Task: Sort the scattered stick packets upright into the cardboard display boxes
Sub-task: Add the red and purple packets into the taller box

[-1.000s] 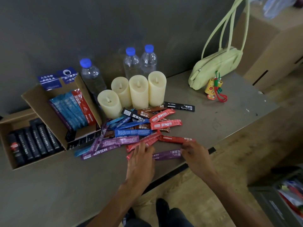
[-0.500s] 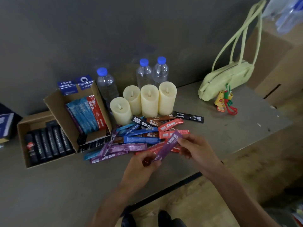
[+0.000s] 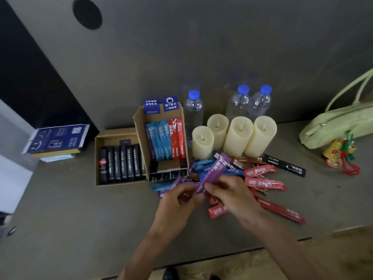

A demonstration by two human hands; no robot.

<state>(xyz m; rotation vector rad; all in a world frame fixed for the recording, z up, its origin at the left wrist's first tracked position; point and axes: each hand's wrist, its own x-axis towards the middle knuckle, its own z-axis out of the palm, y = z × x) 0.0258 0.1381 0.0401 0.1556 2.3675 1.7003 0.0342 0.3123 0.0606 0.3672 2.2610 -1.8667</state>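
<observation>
A purple stick packet point(image 3: 214, 171) is held tilted above the pile, its top pointing up and right. My left hand point(image 3: 177, 201) pinches its lower end and my right hand point(image 3: 228, 193) grips it just beside. Under and behind the hands lies a loose pile of red, blue, purple, brown and black packets point(image 3: 260, 176). A tall cardboard display box point(image 3: 141, 138) holds blue and red packets upright. To its left a lower cardboard box point(image 3: 99, 158) holds black packets.
Several cream candles point(image 3: 238, 136) stand behind the pile, with three water bottles point(image 3: 238, 102) against the wall. A pale green handbag point(image 3: 335, 126) with a red charm lies at the right. A blue-covered stack point(image 3: 58, 140) sits at the far left. The table's front edge runs below my forearms.
Both hands lifted the purple packet off the table and brought it up over the pile. The view has swung left and down, so the boxes sit nearer the middle.
</observation>
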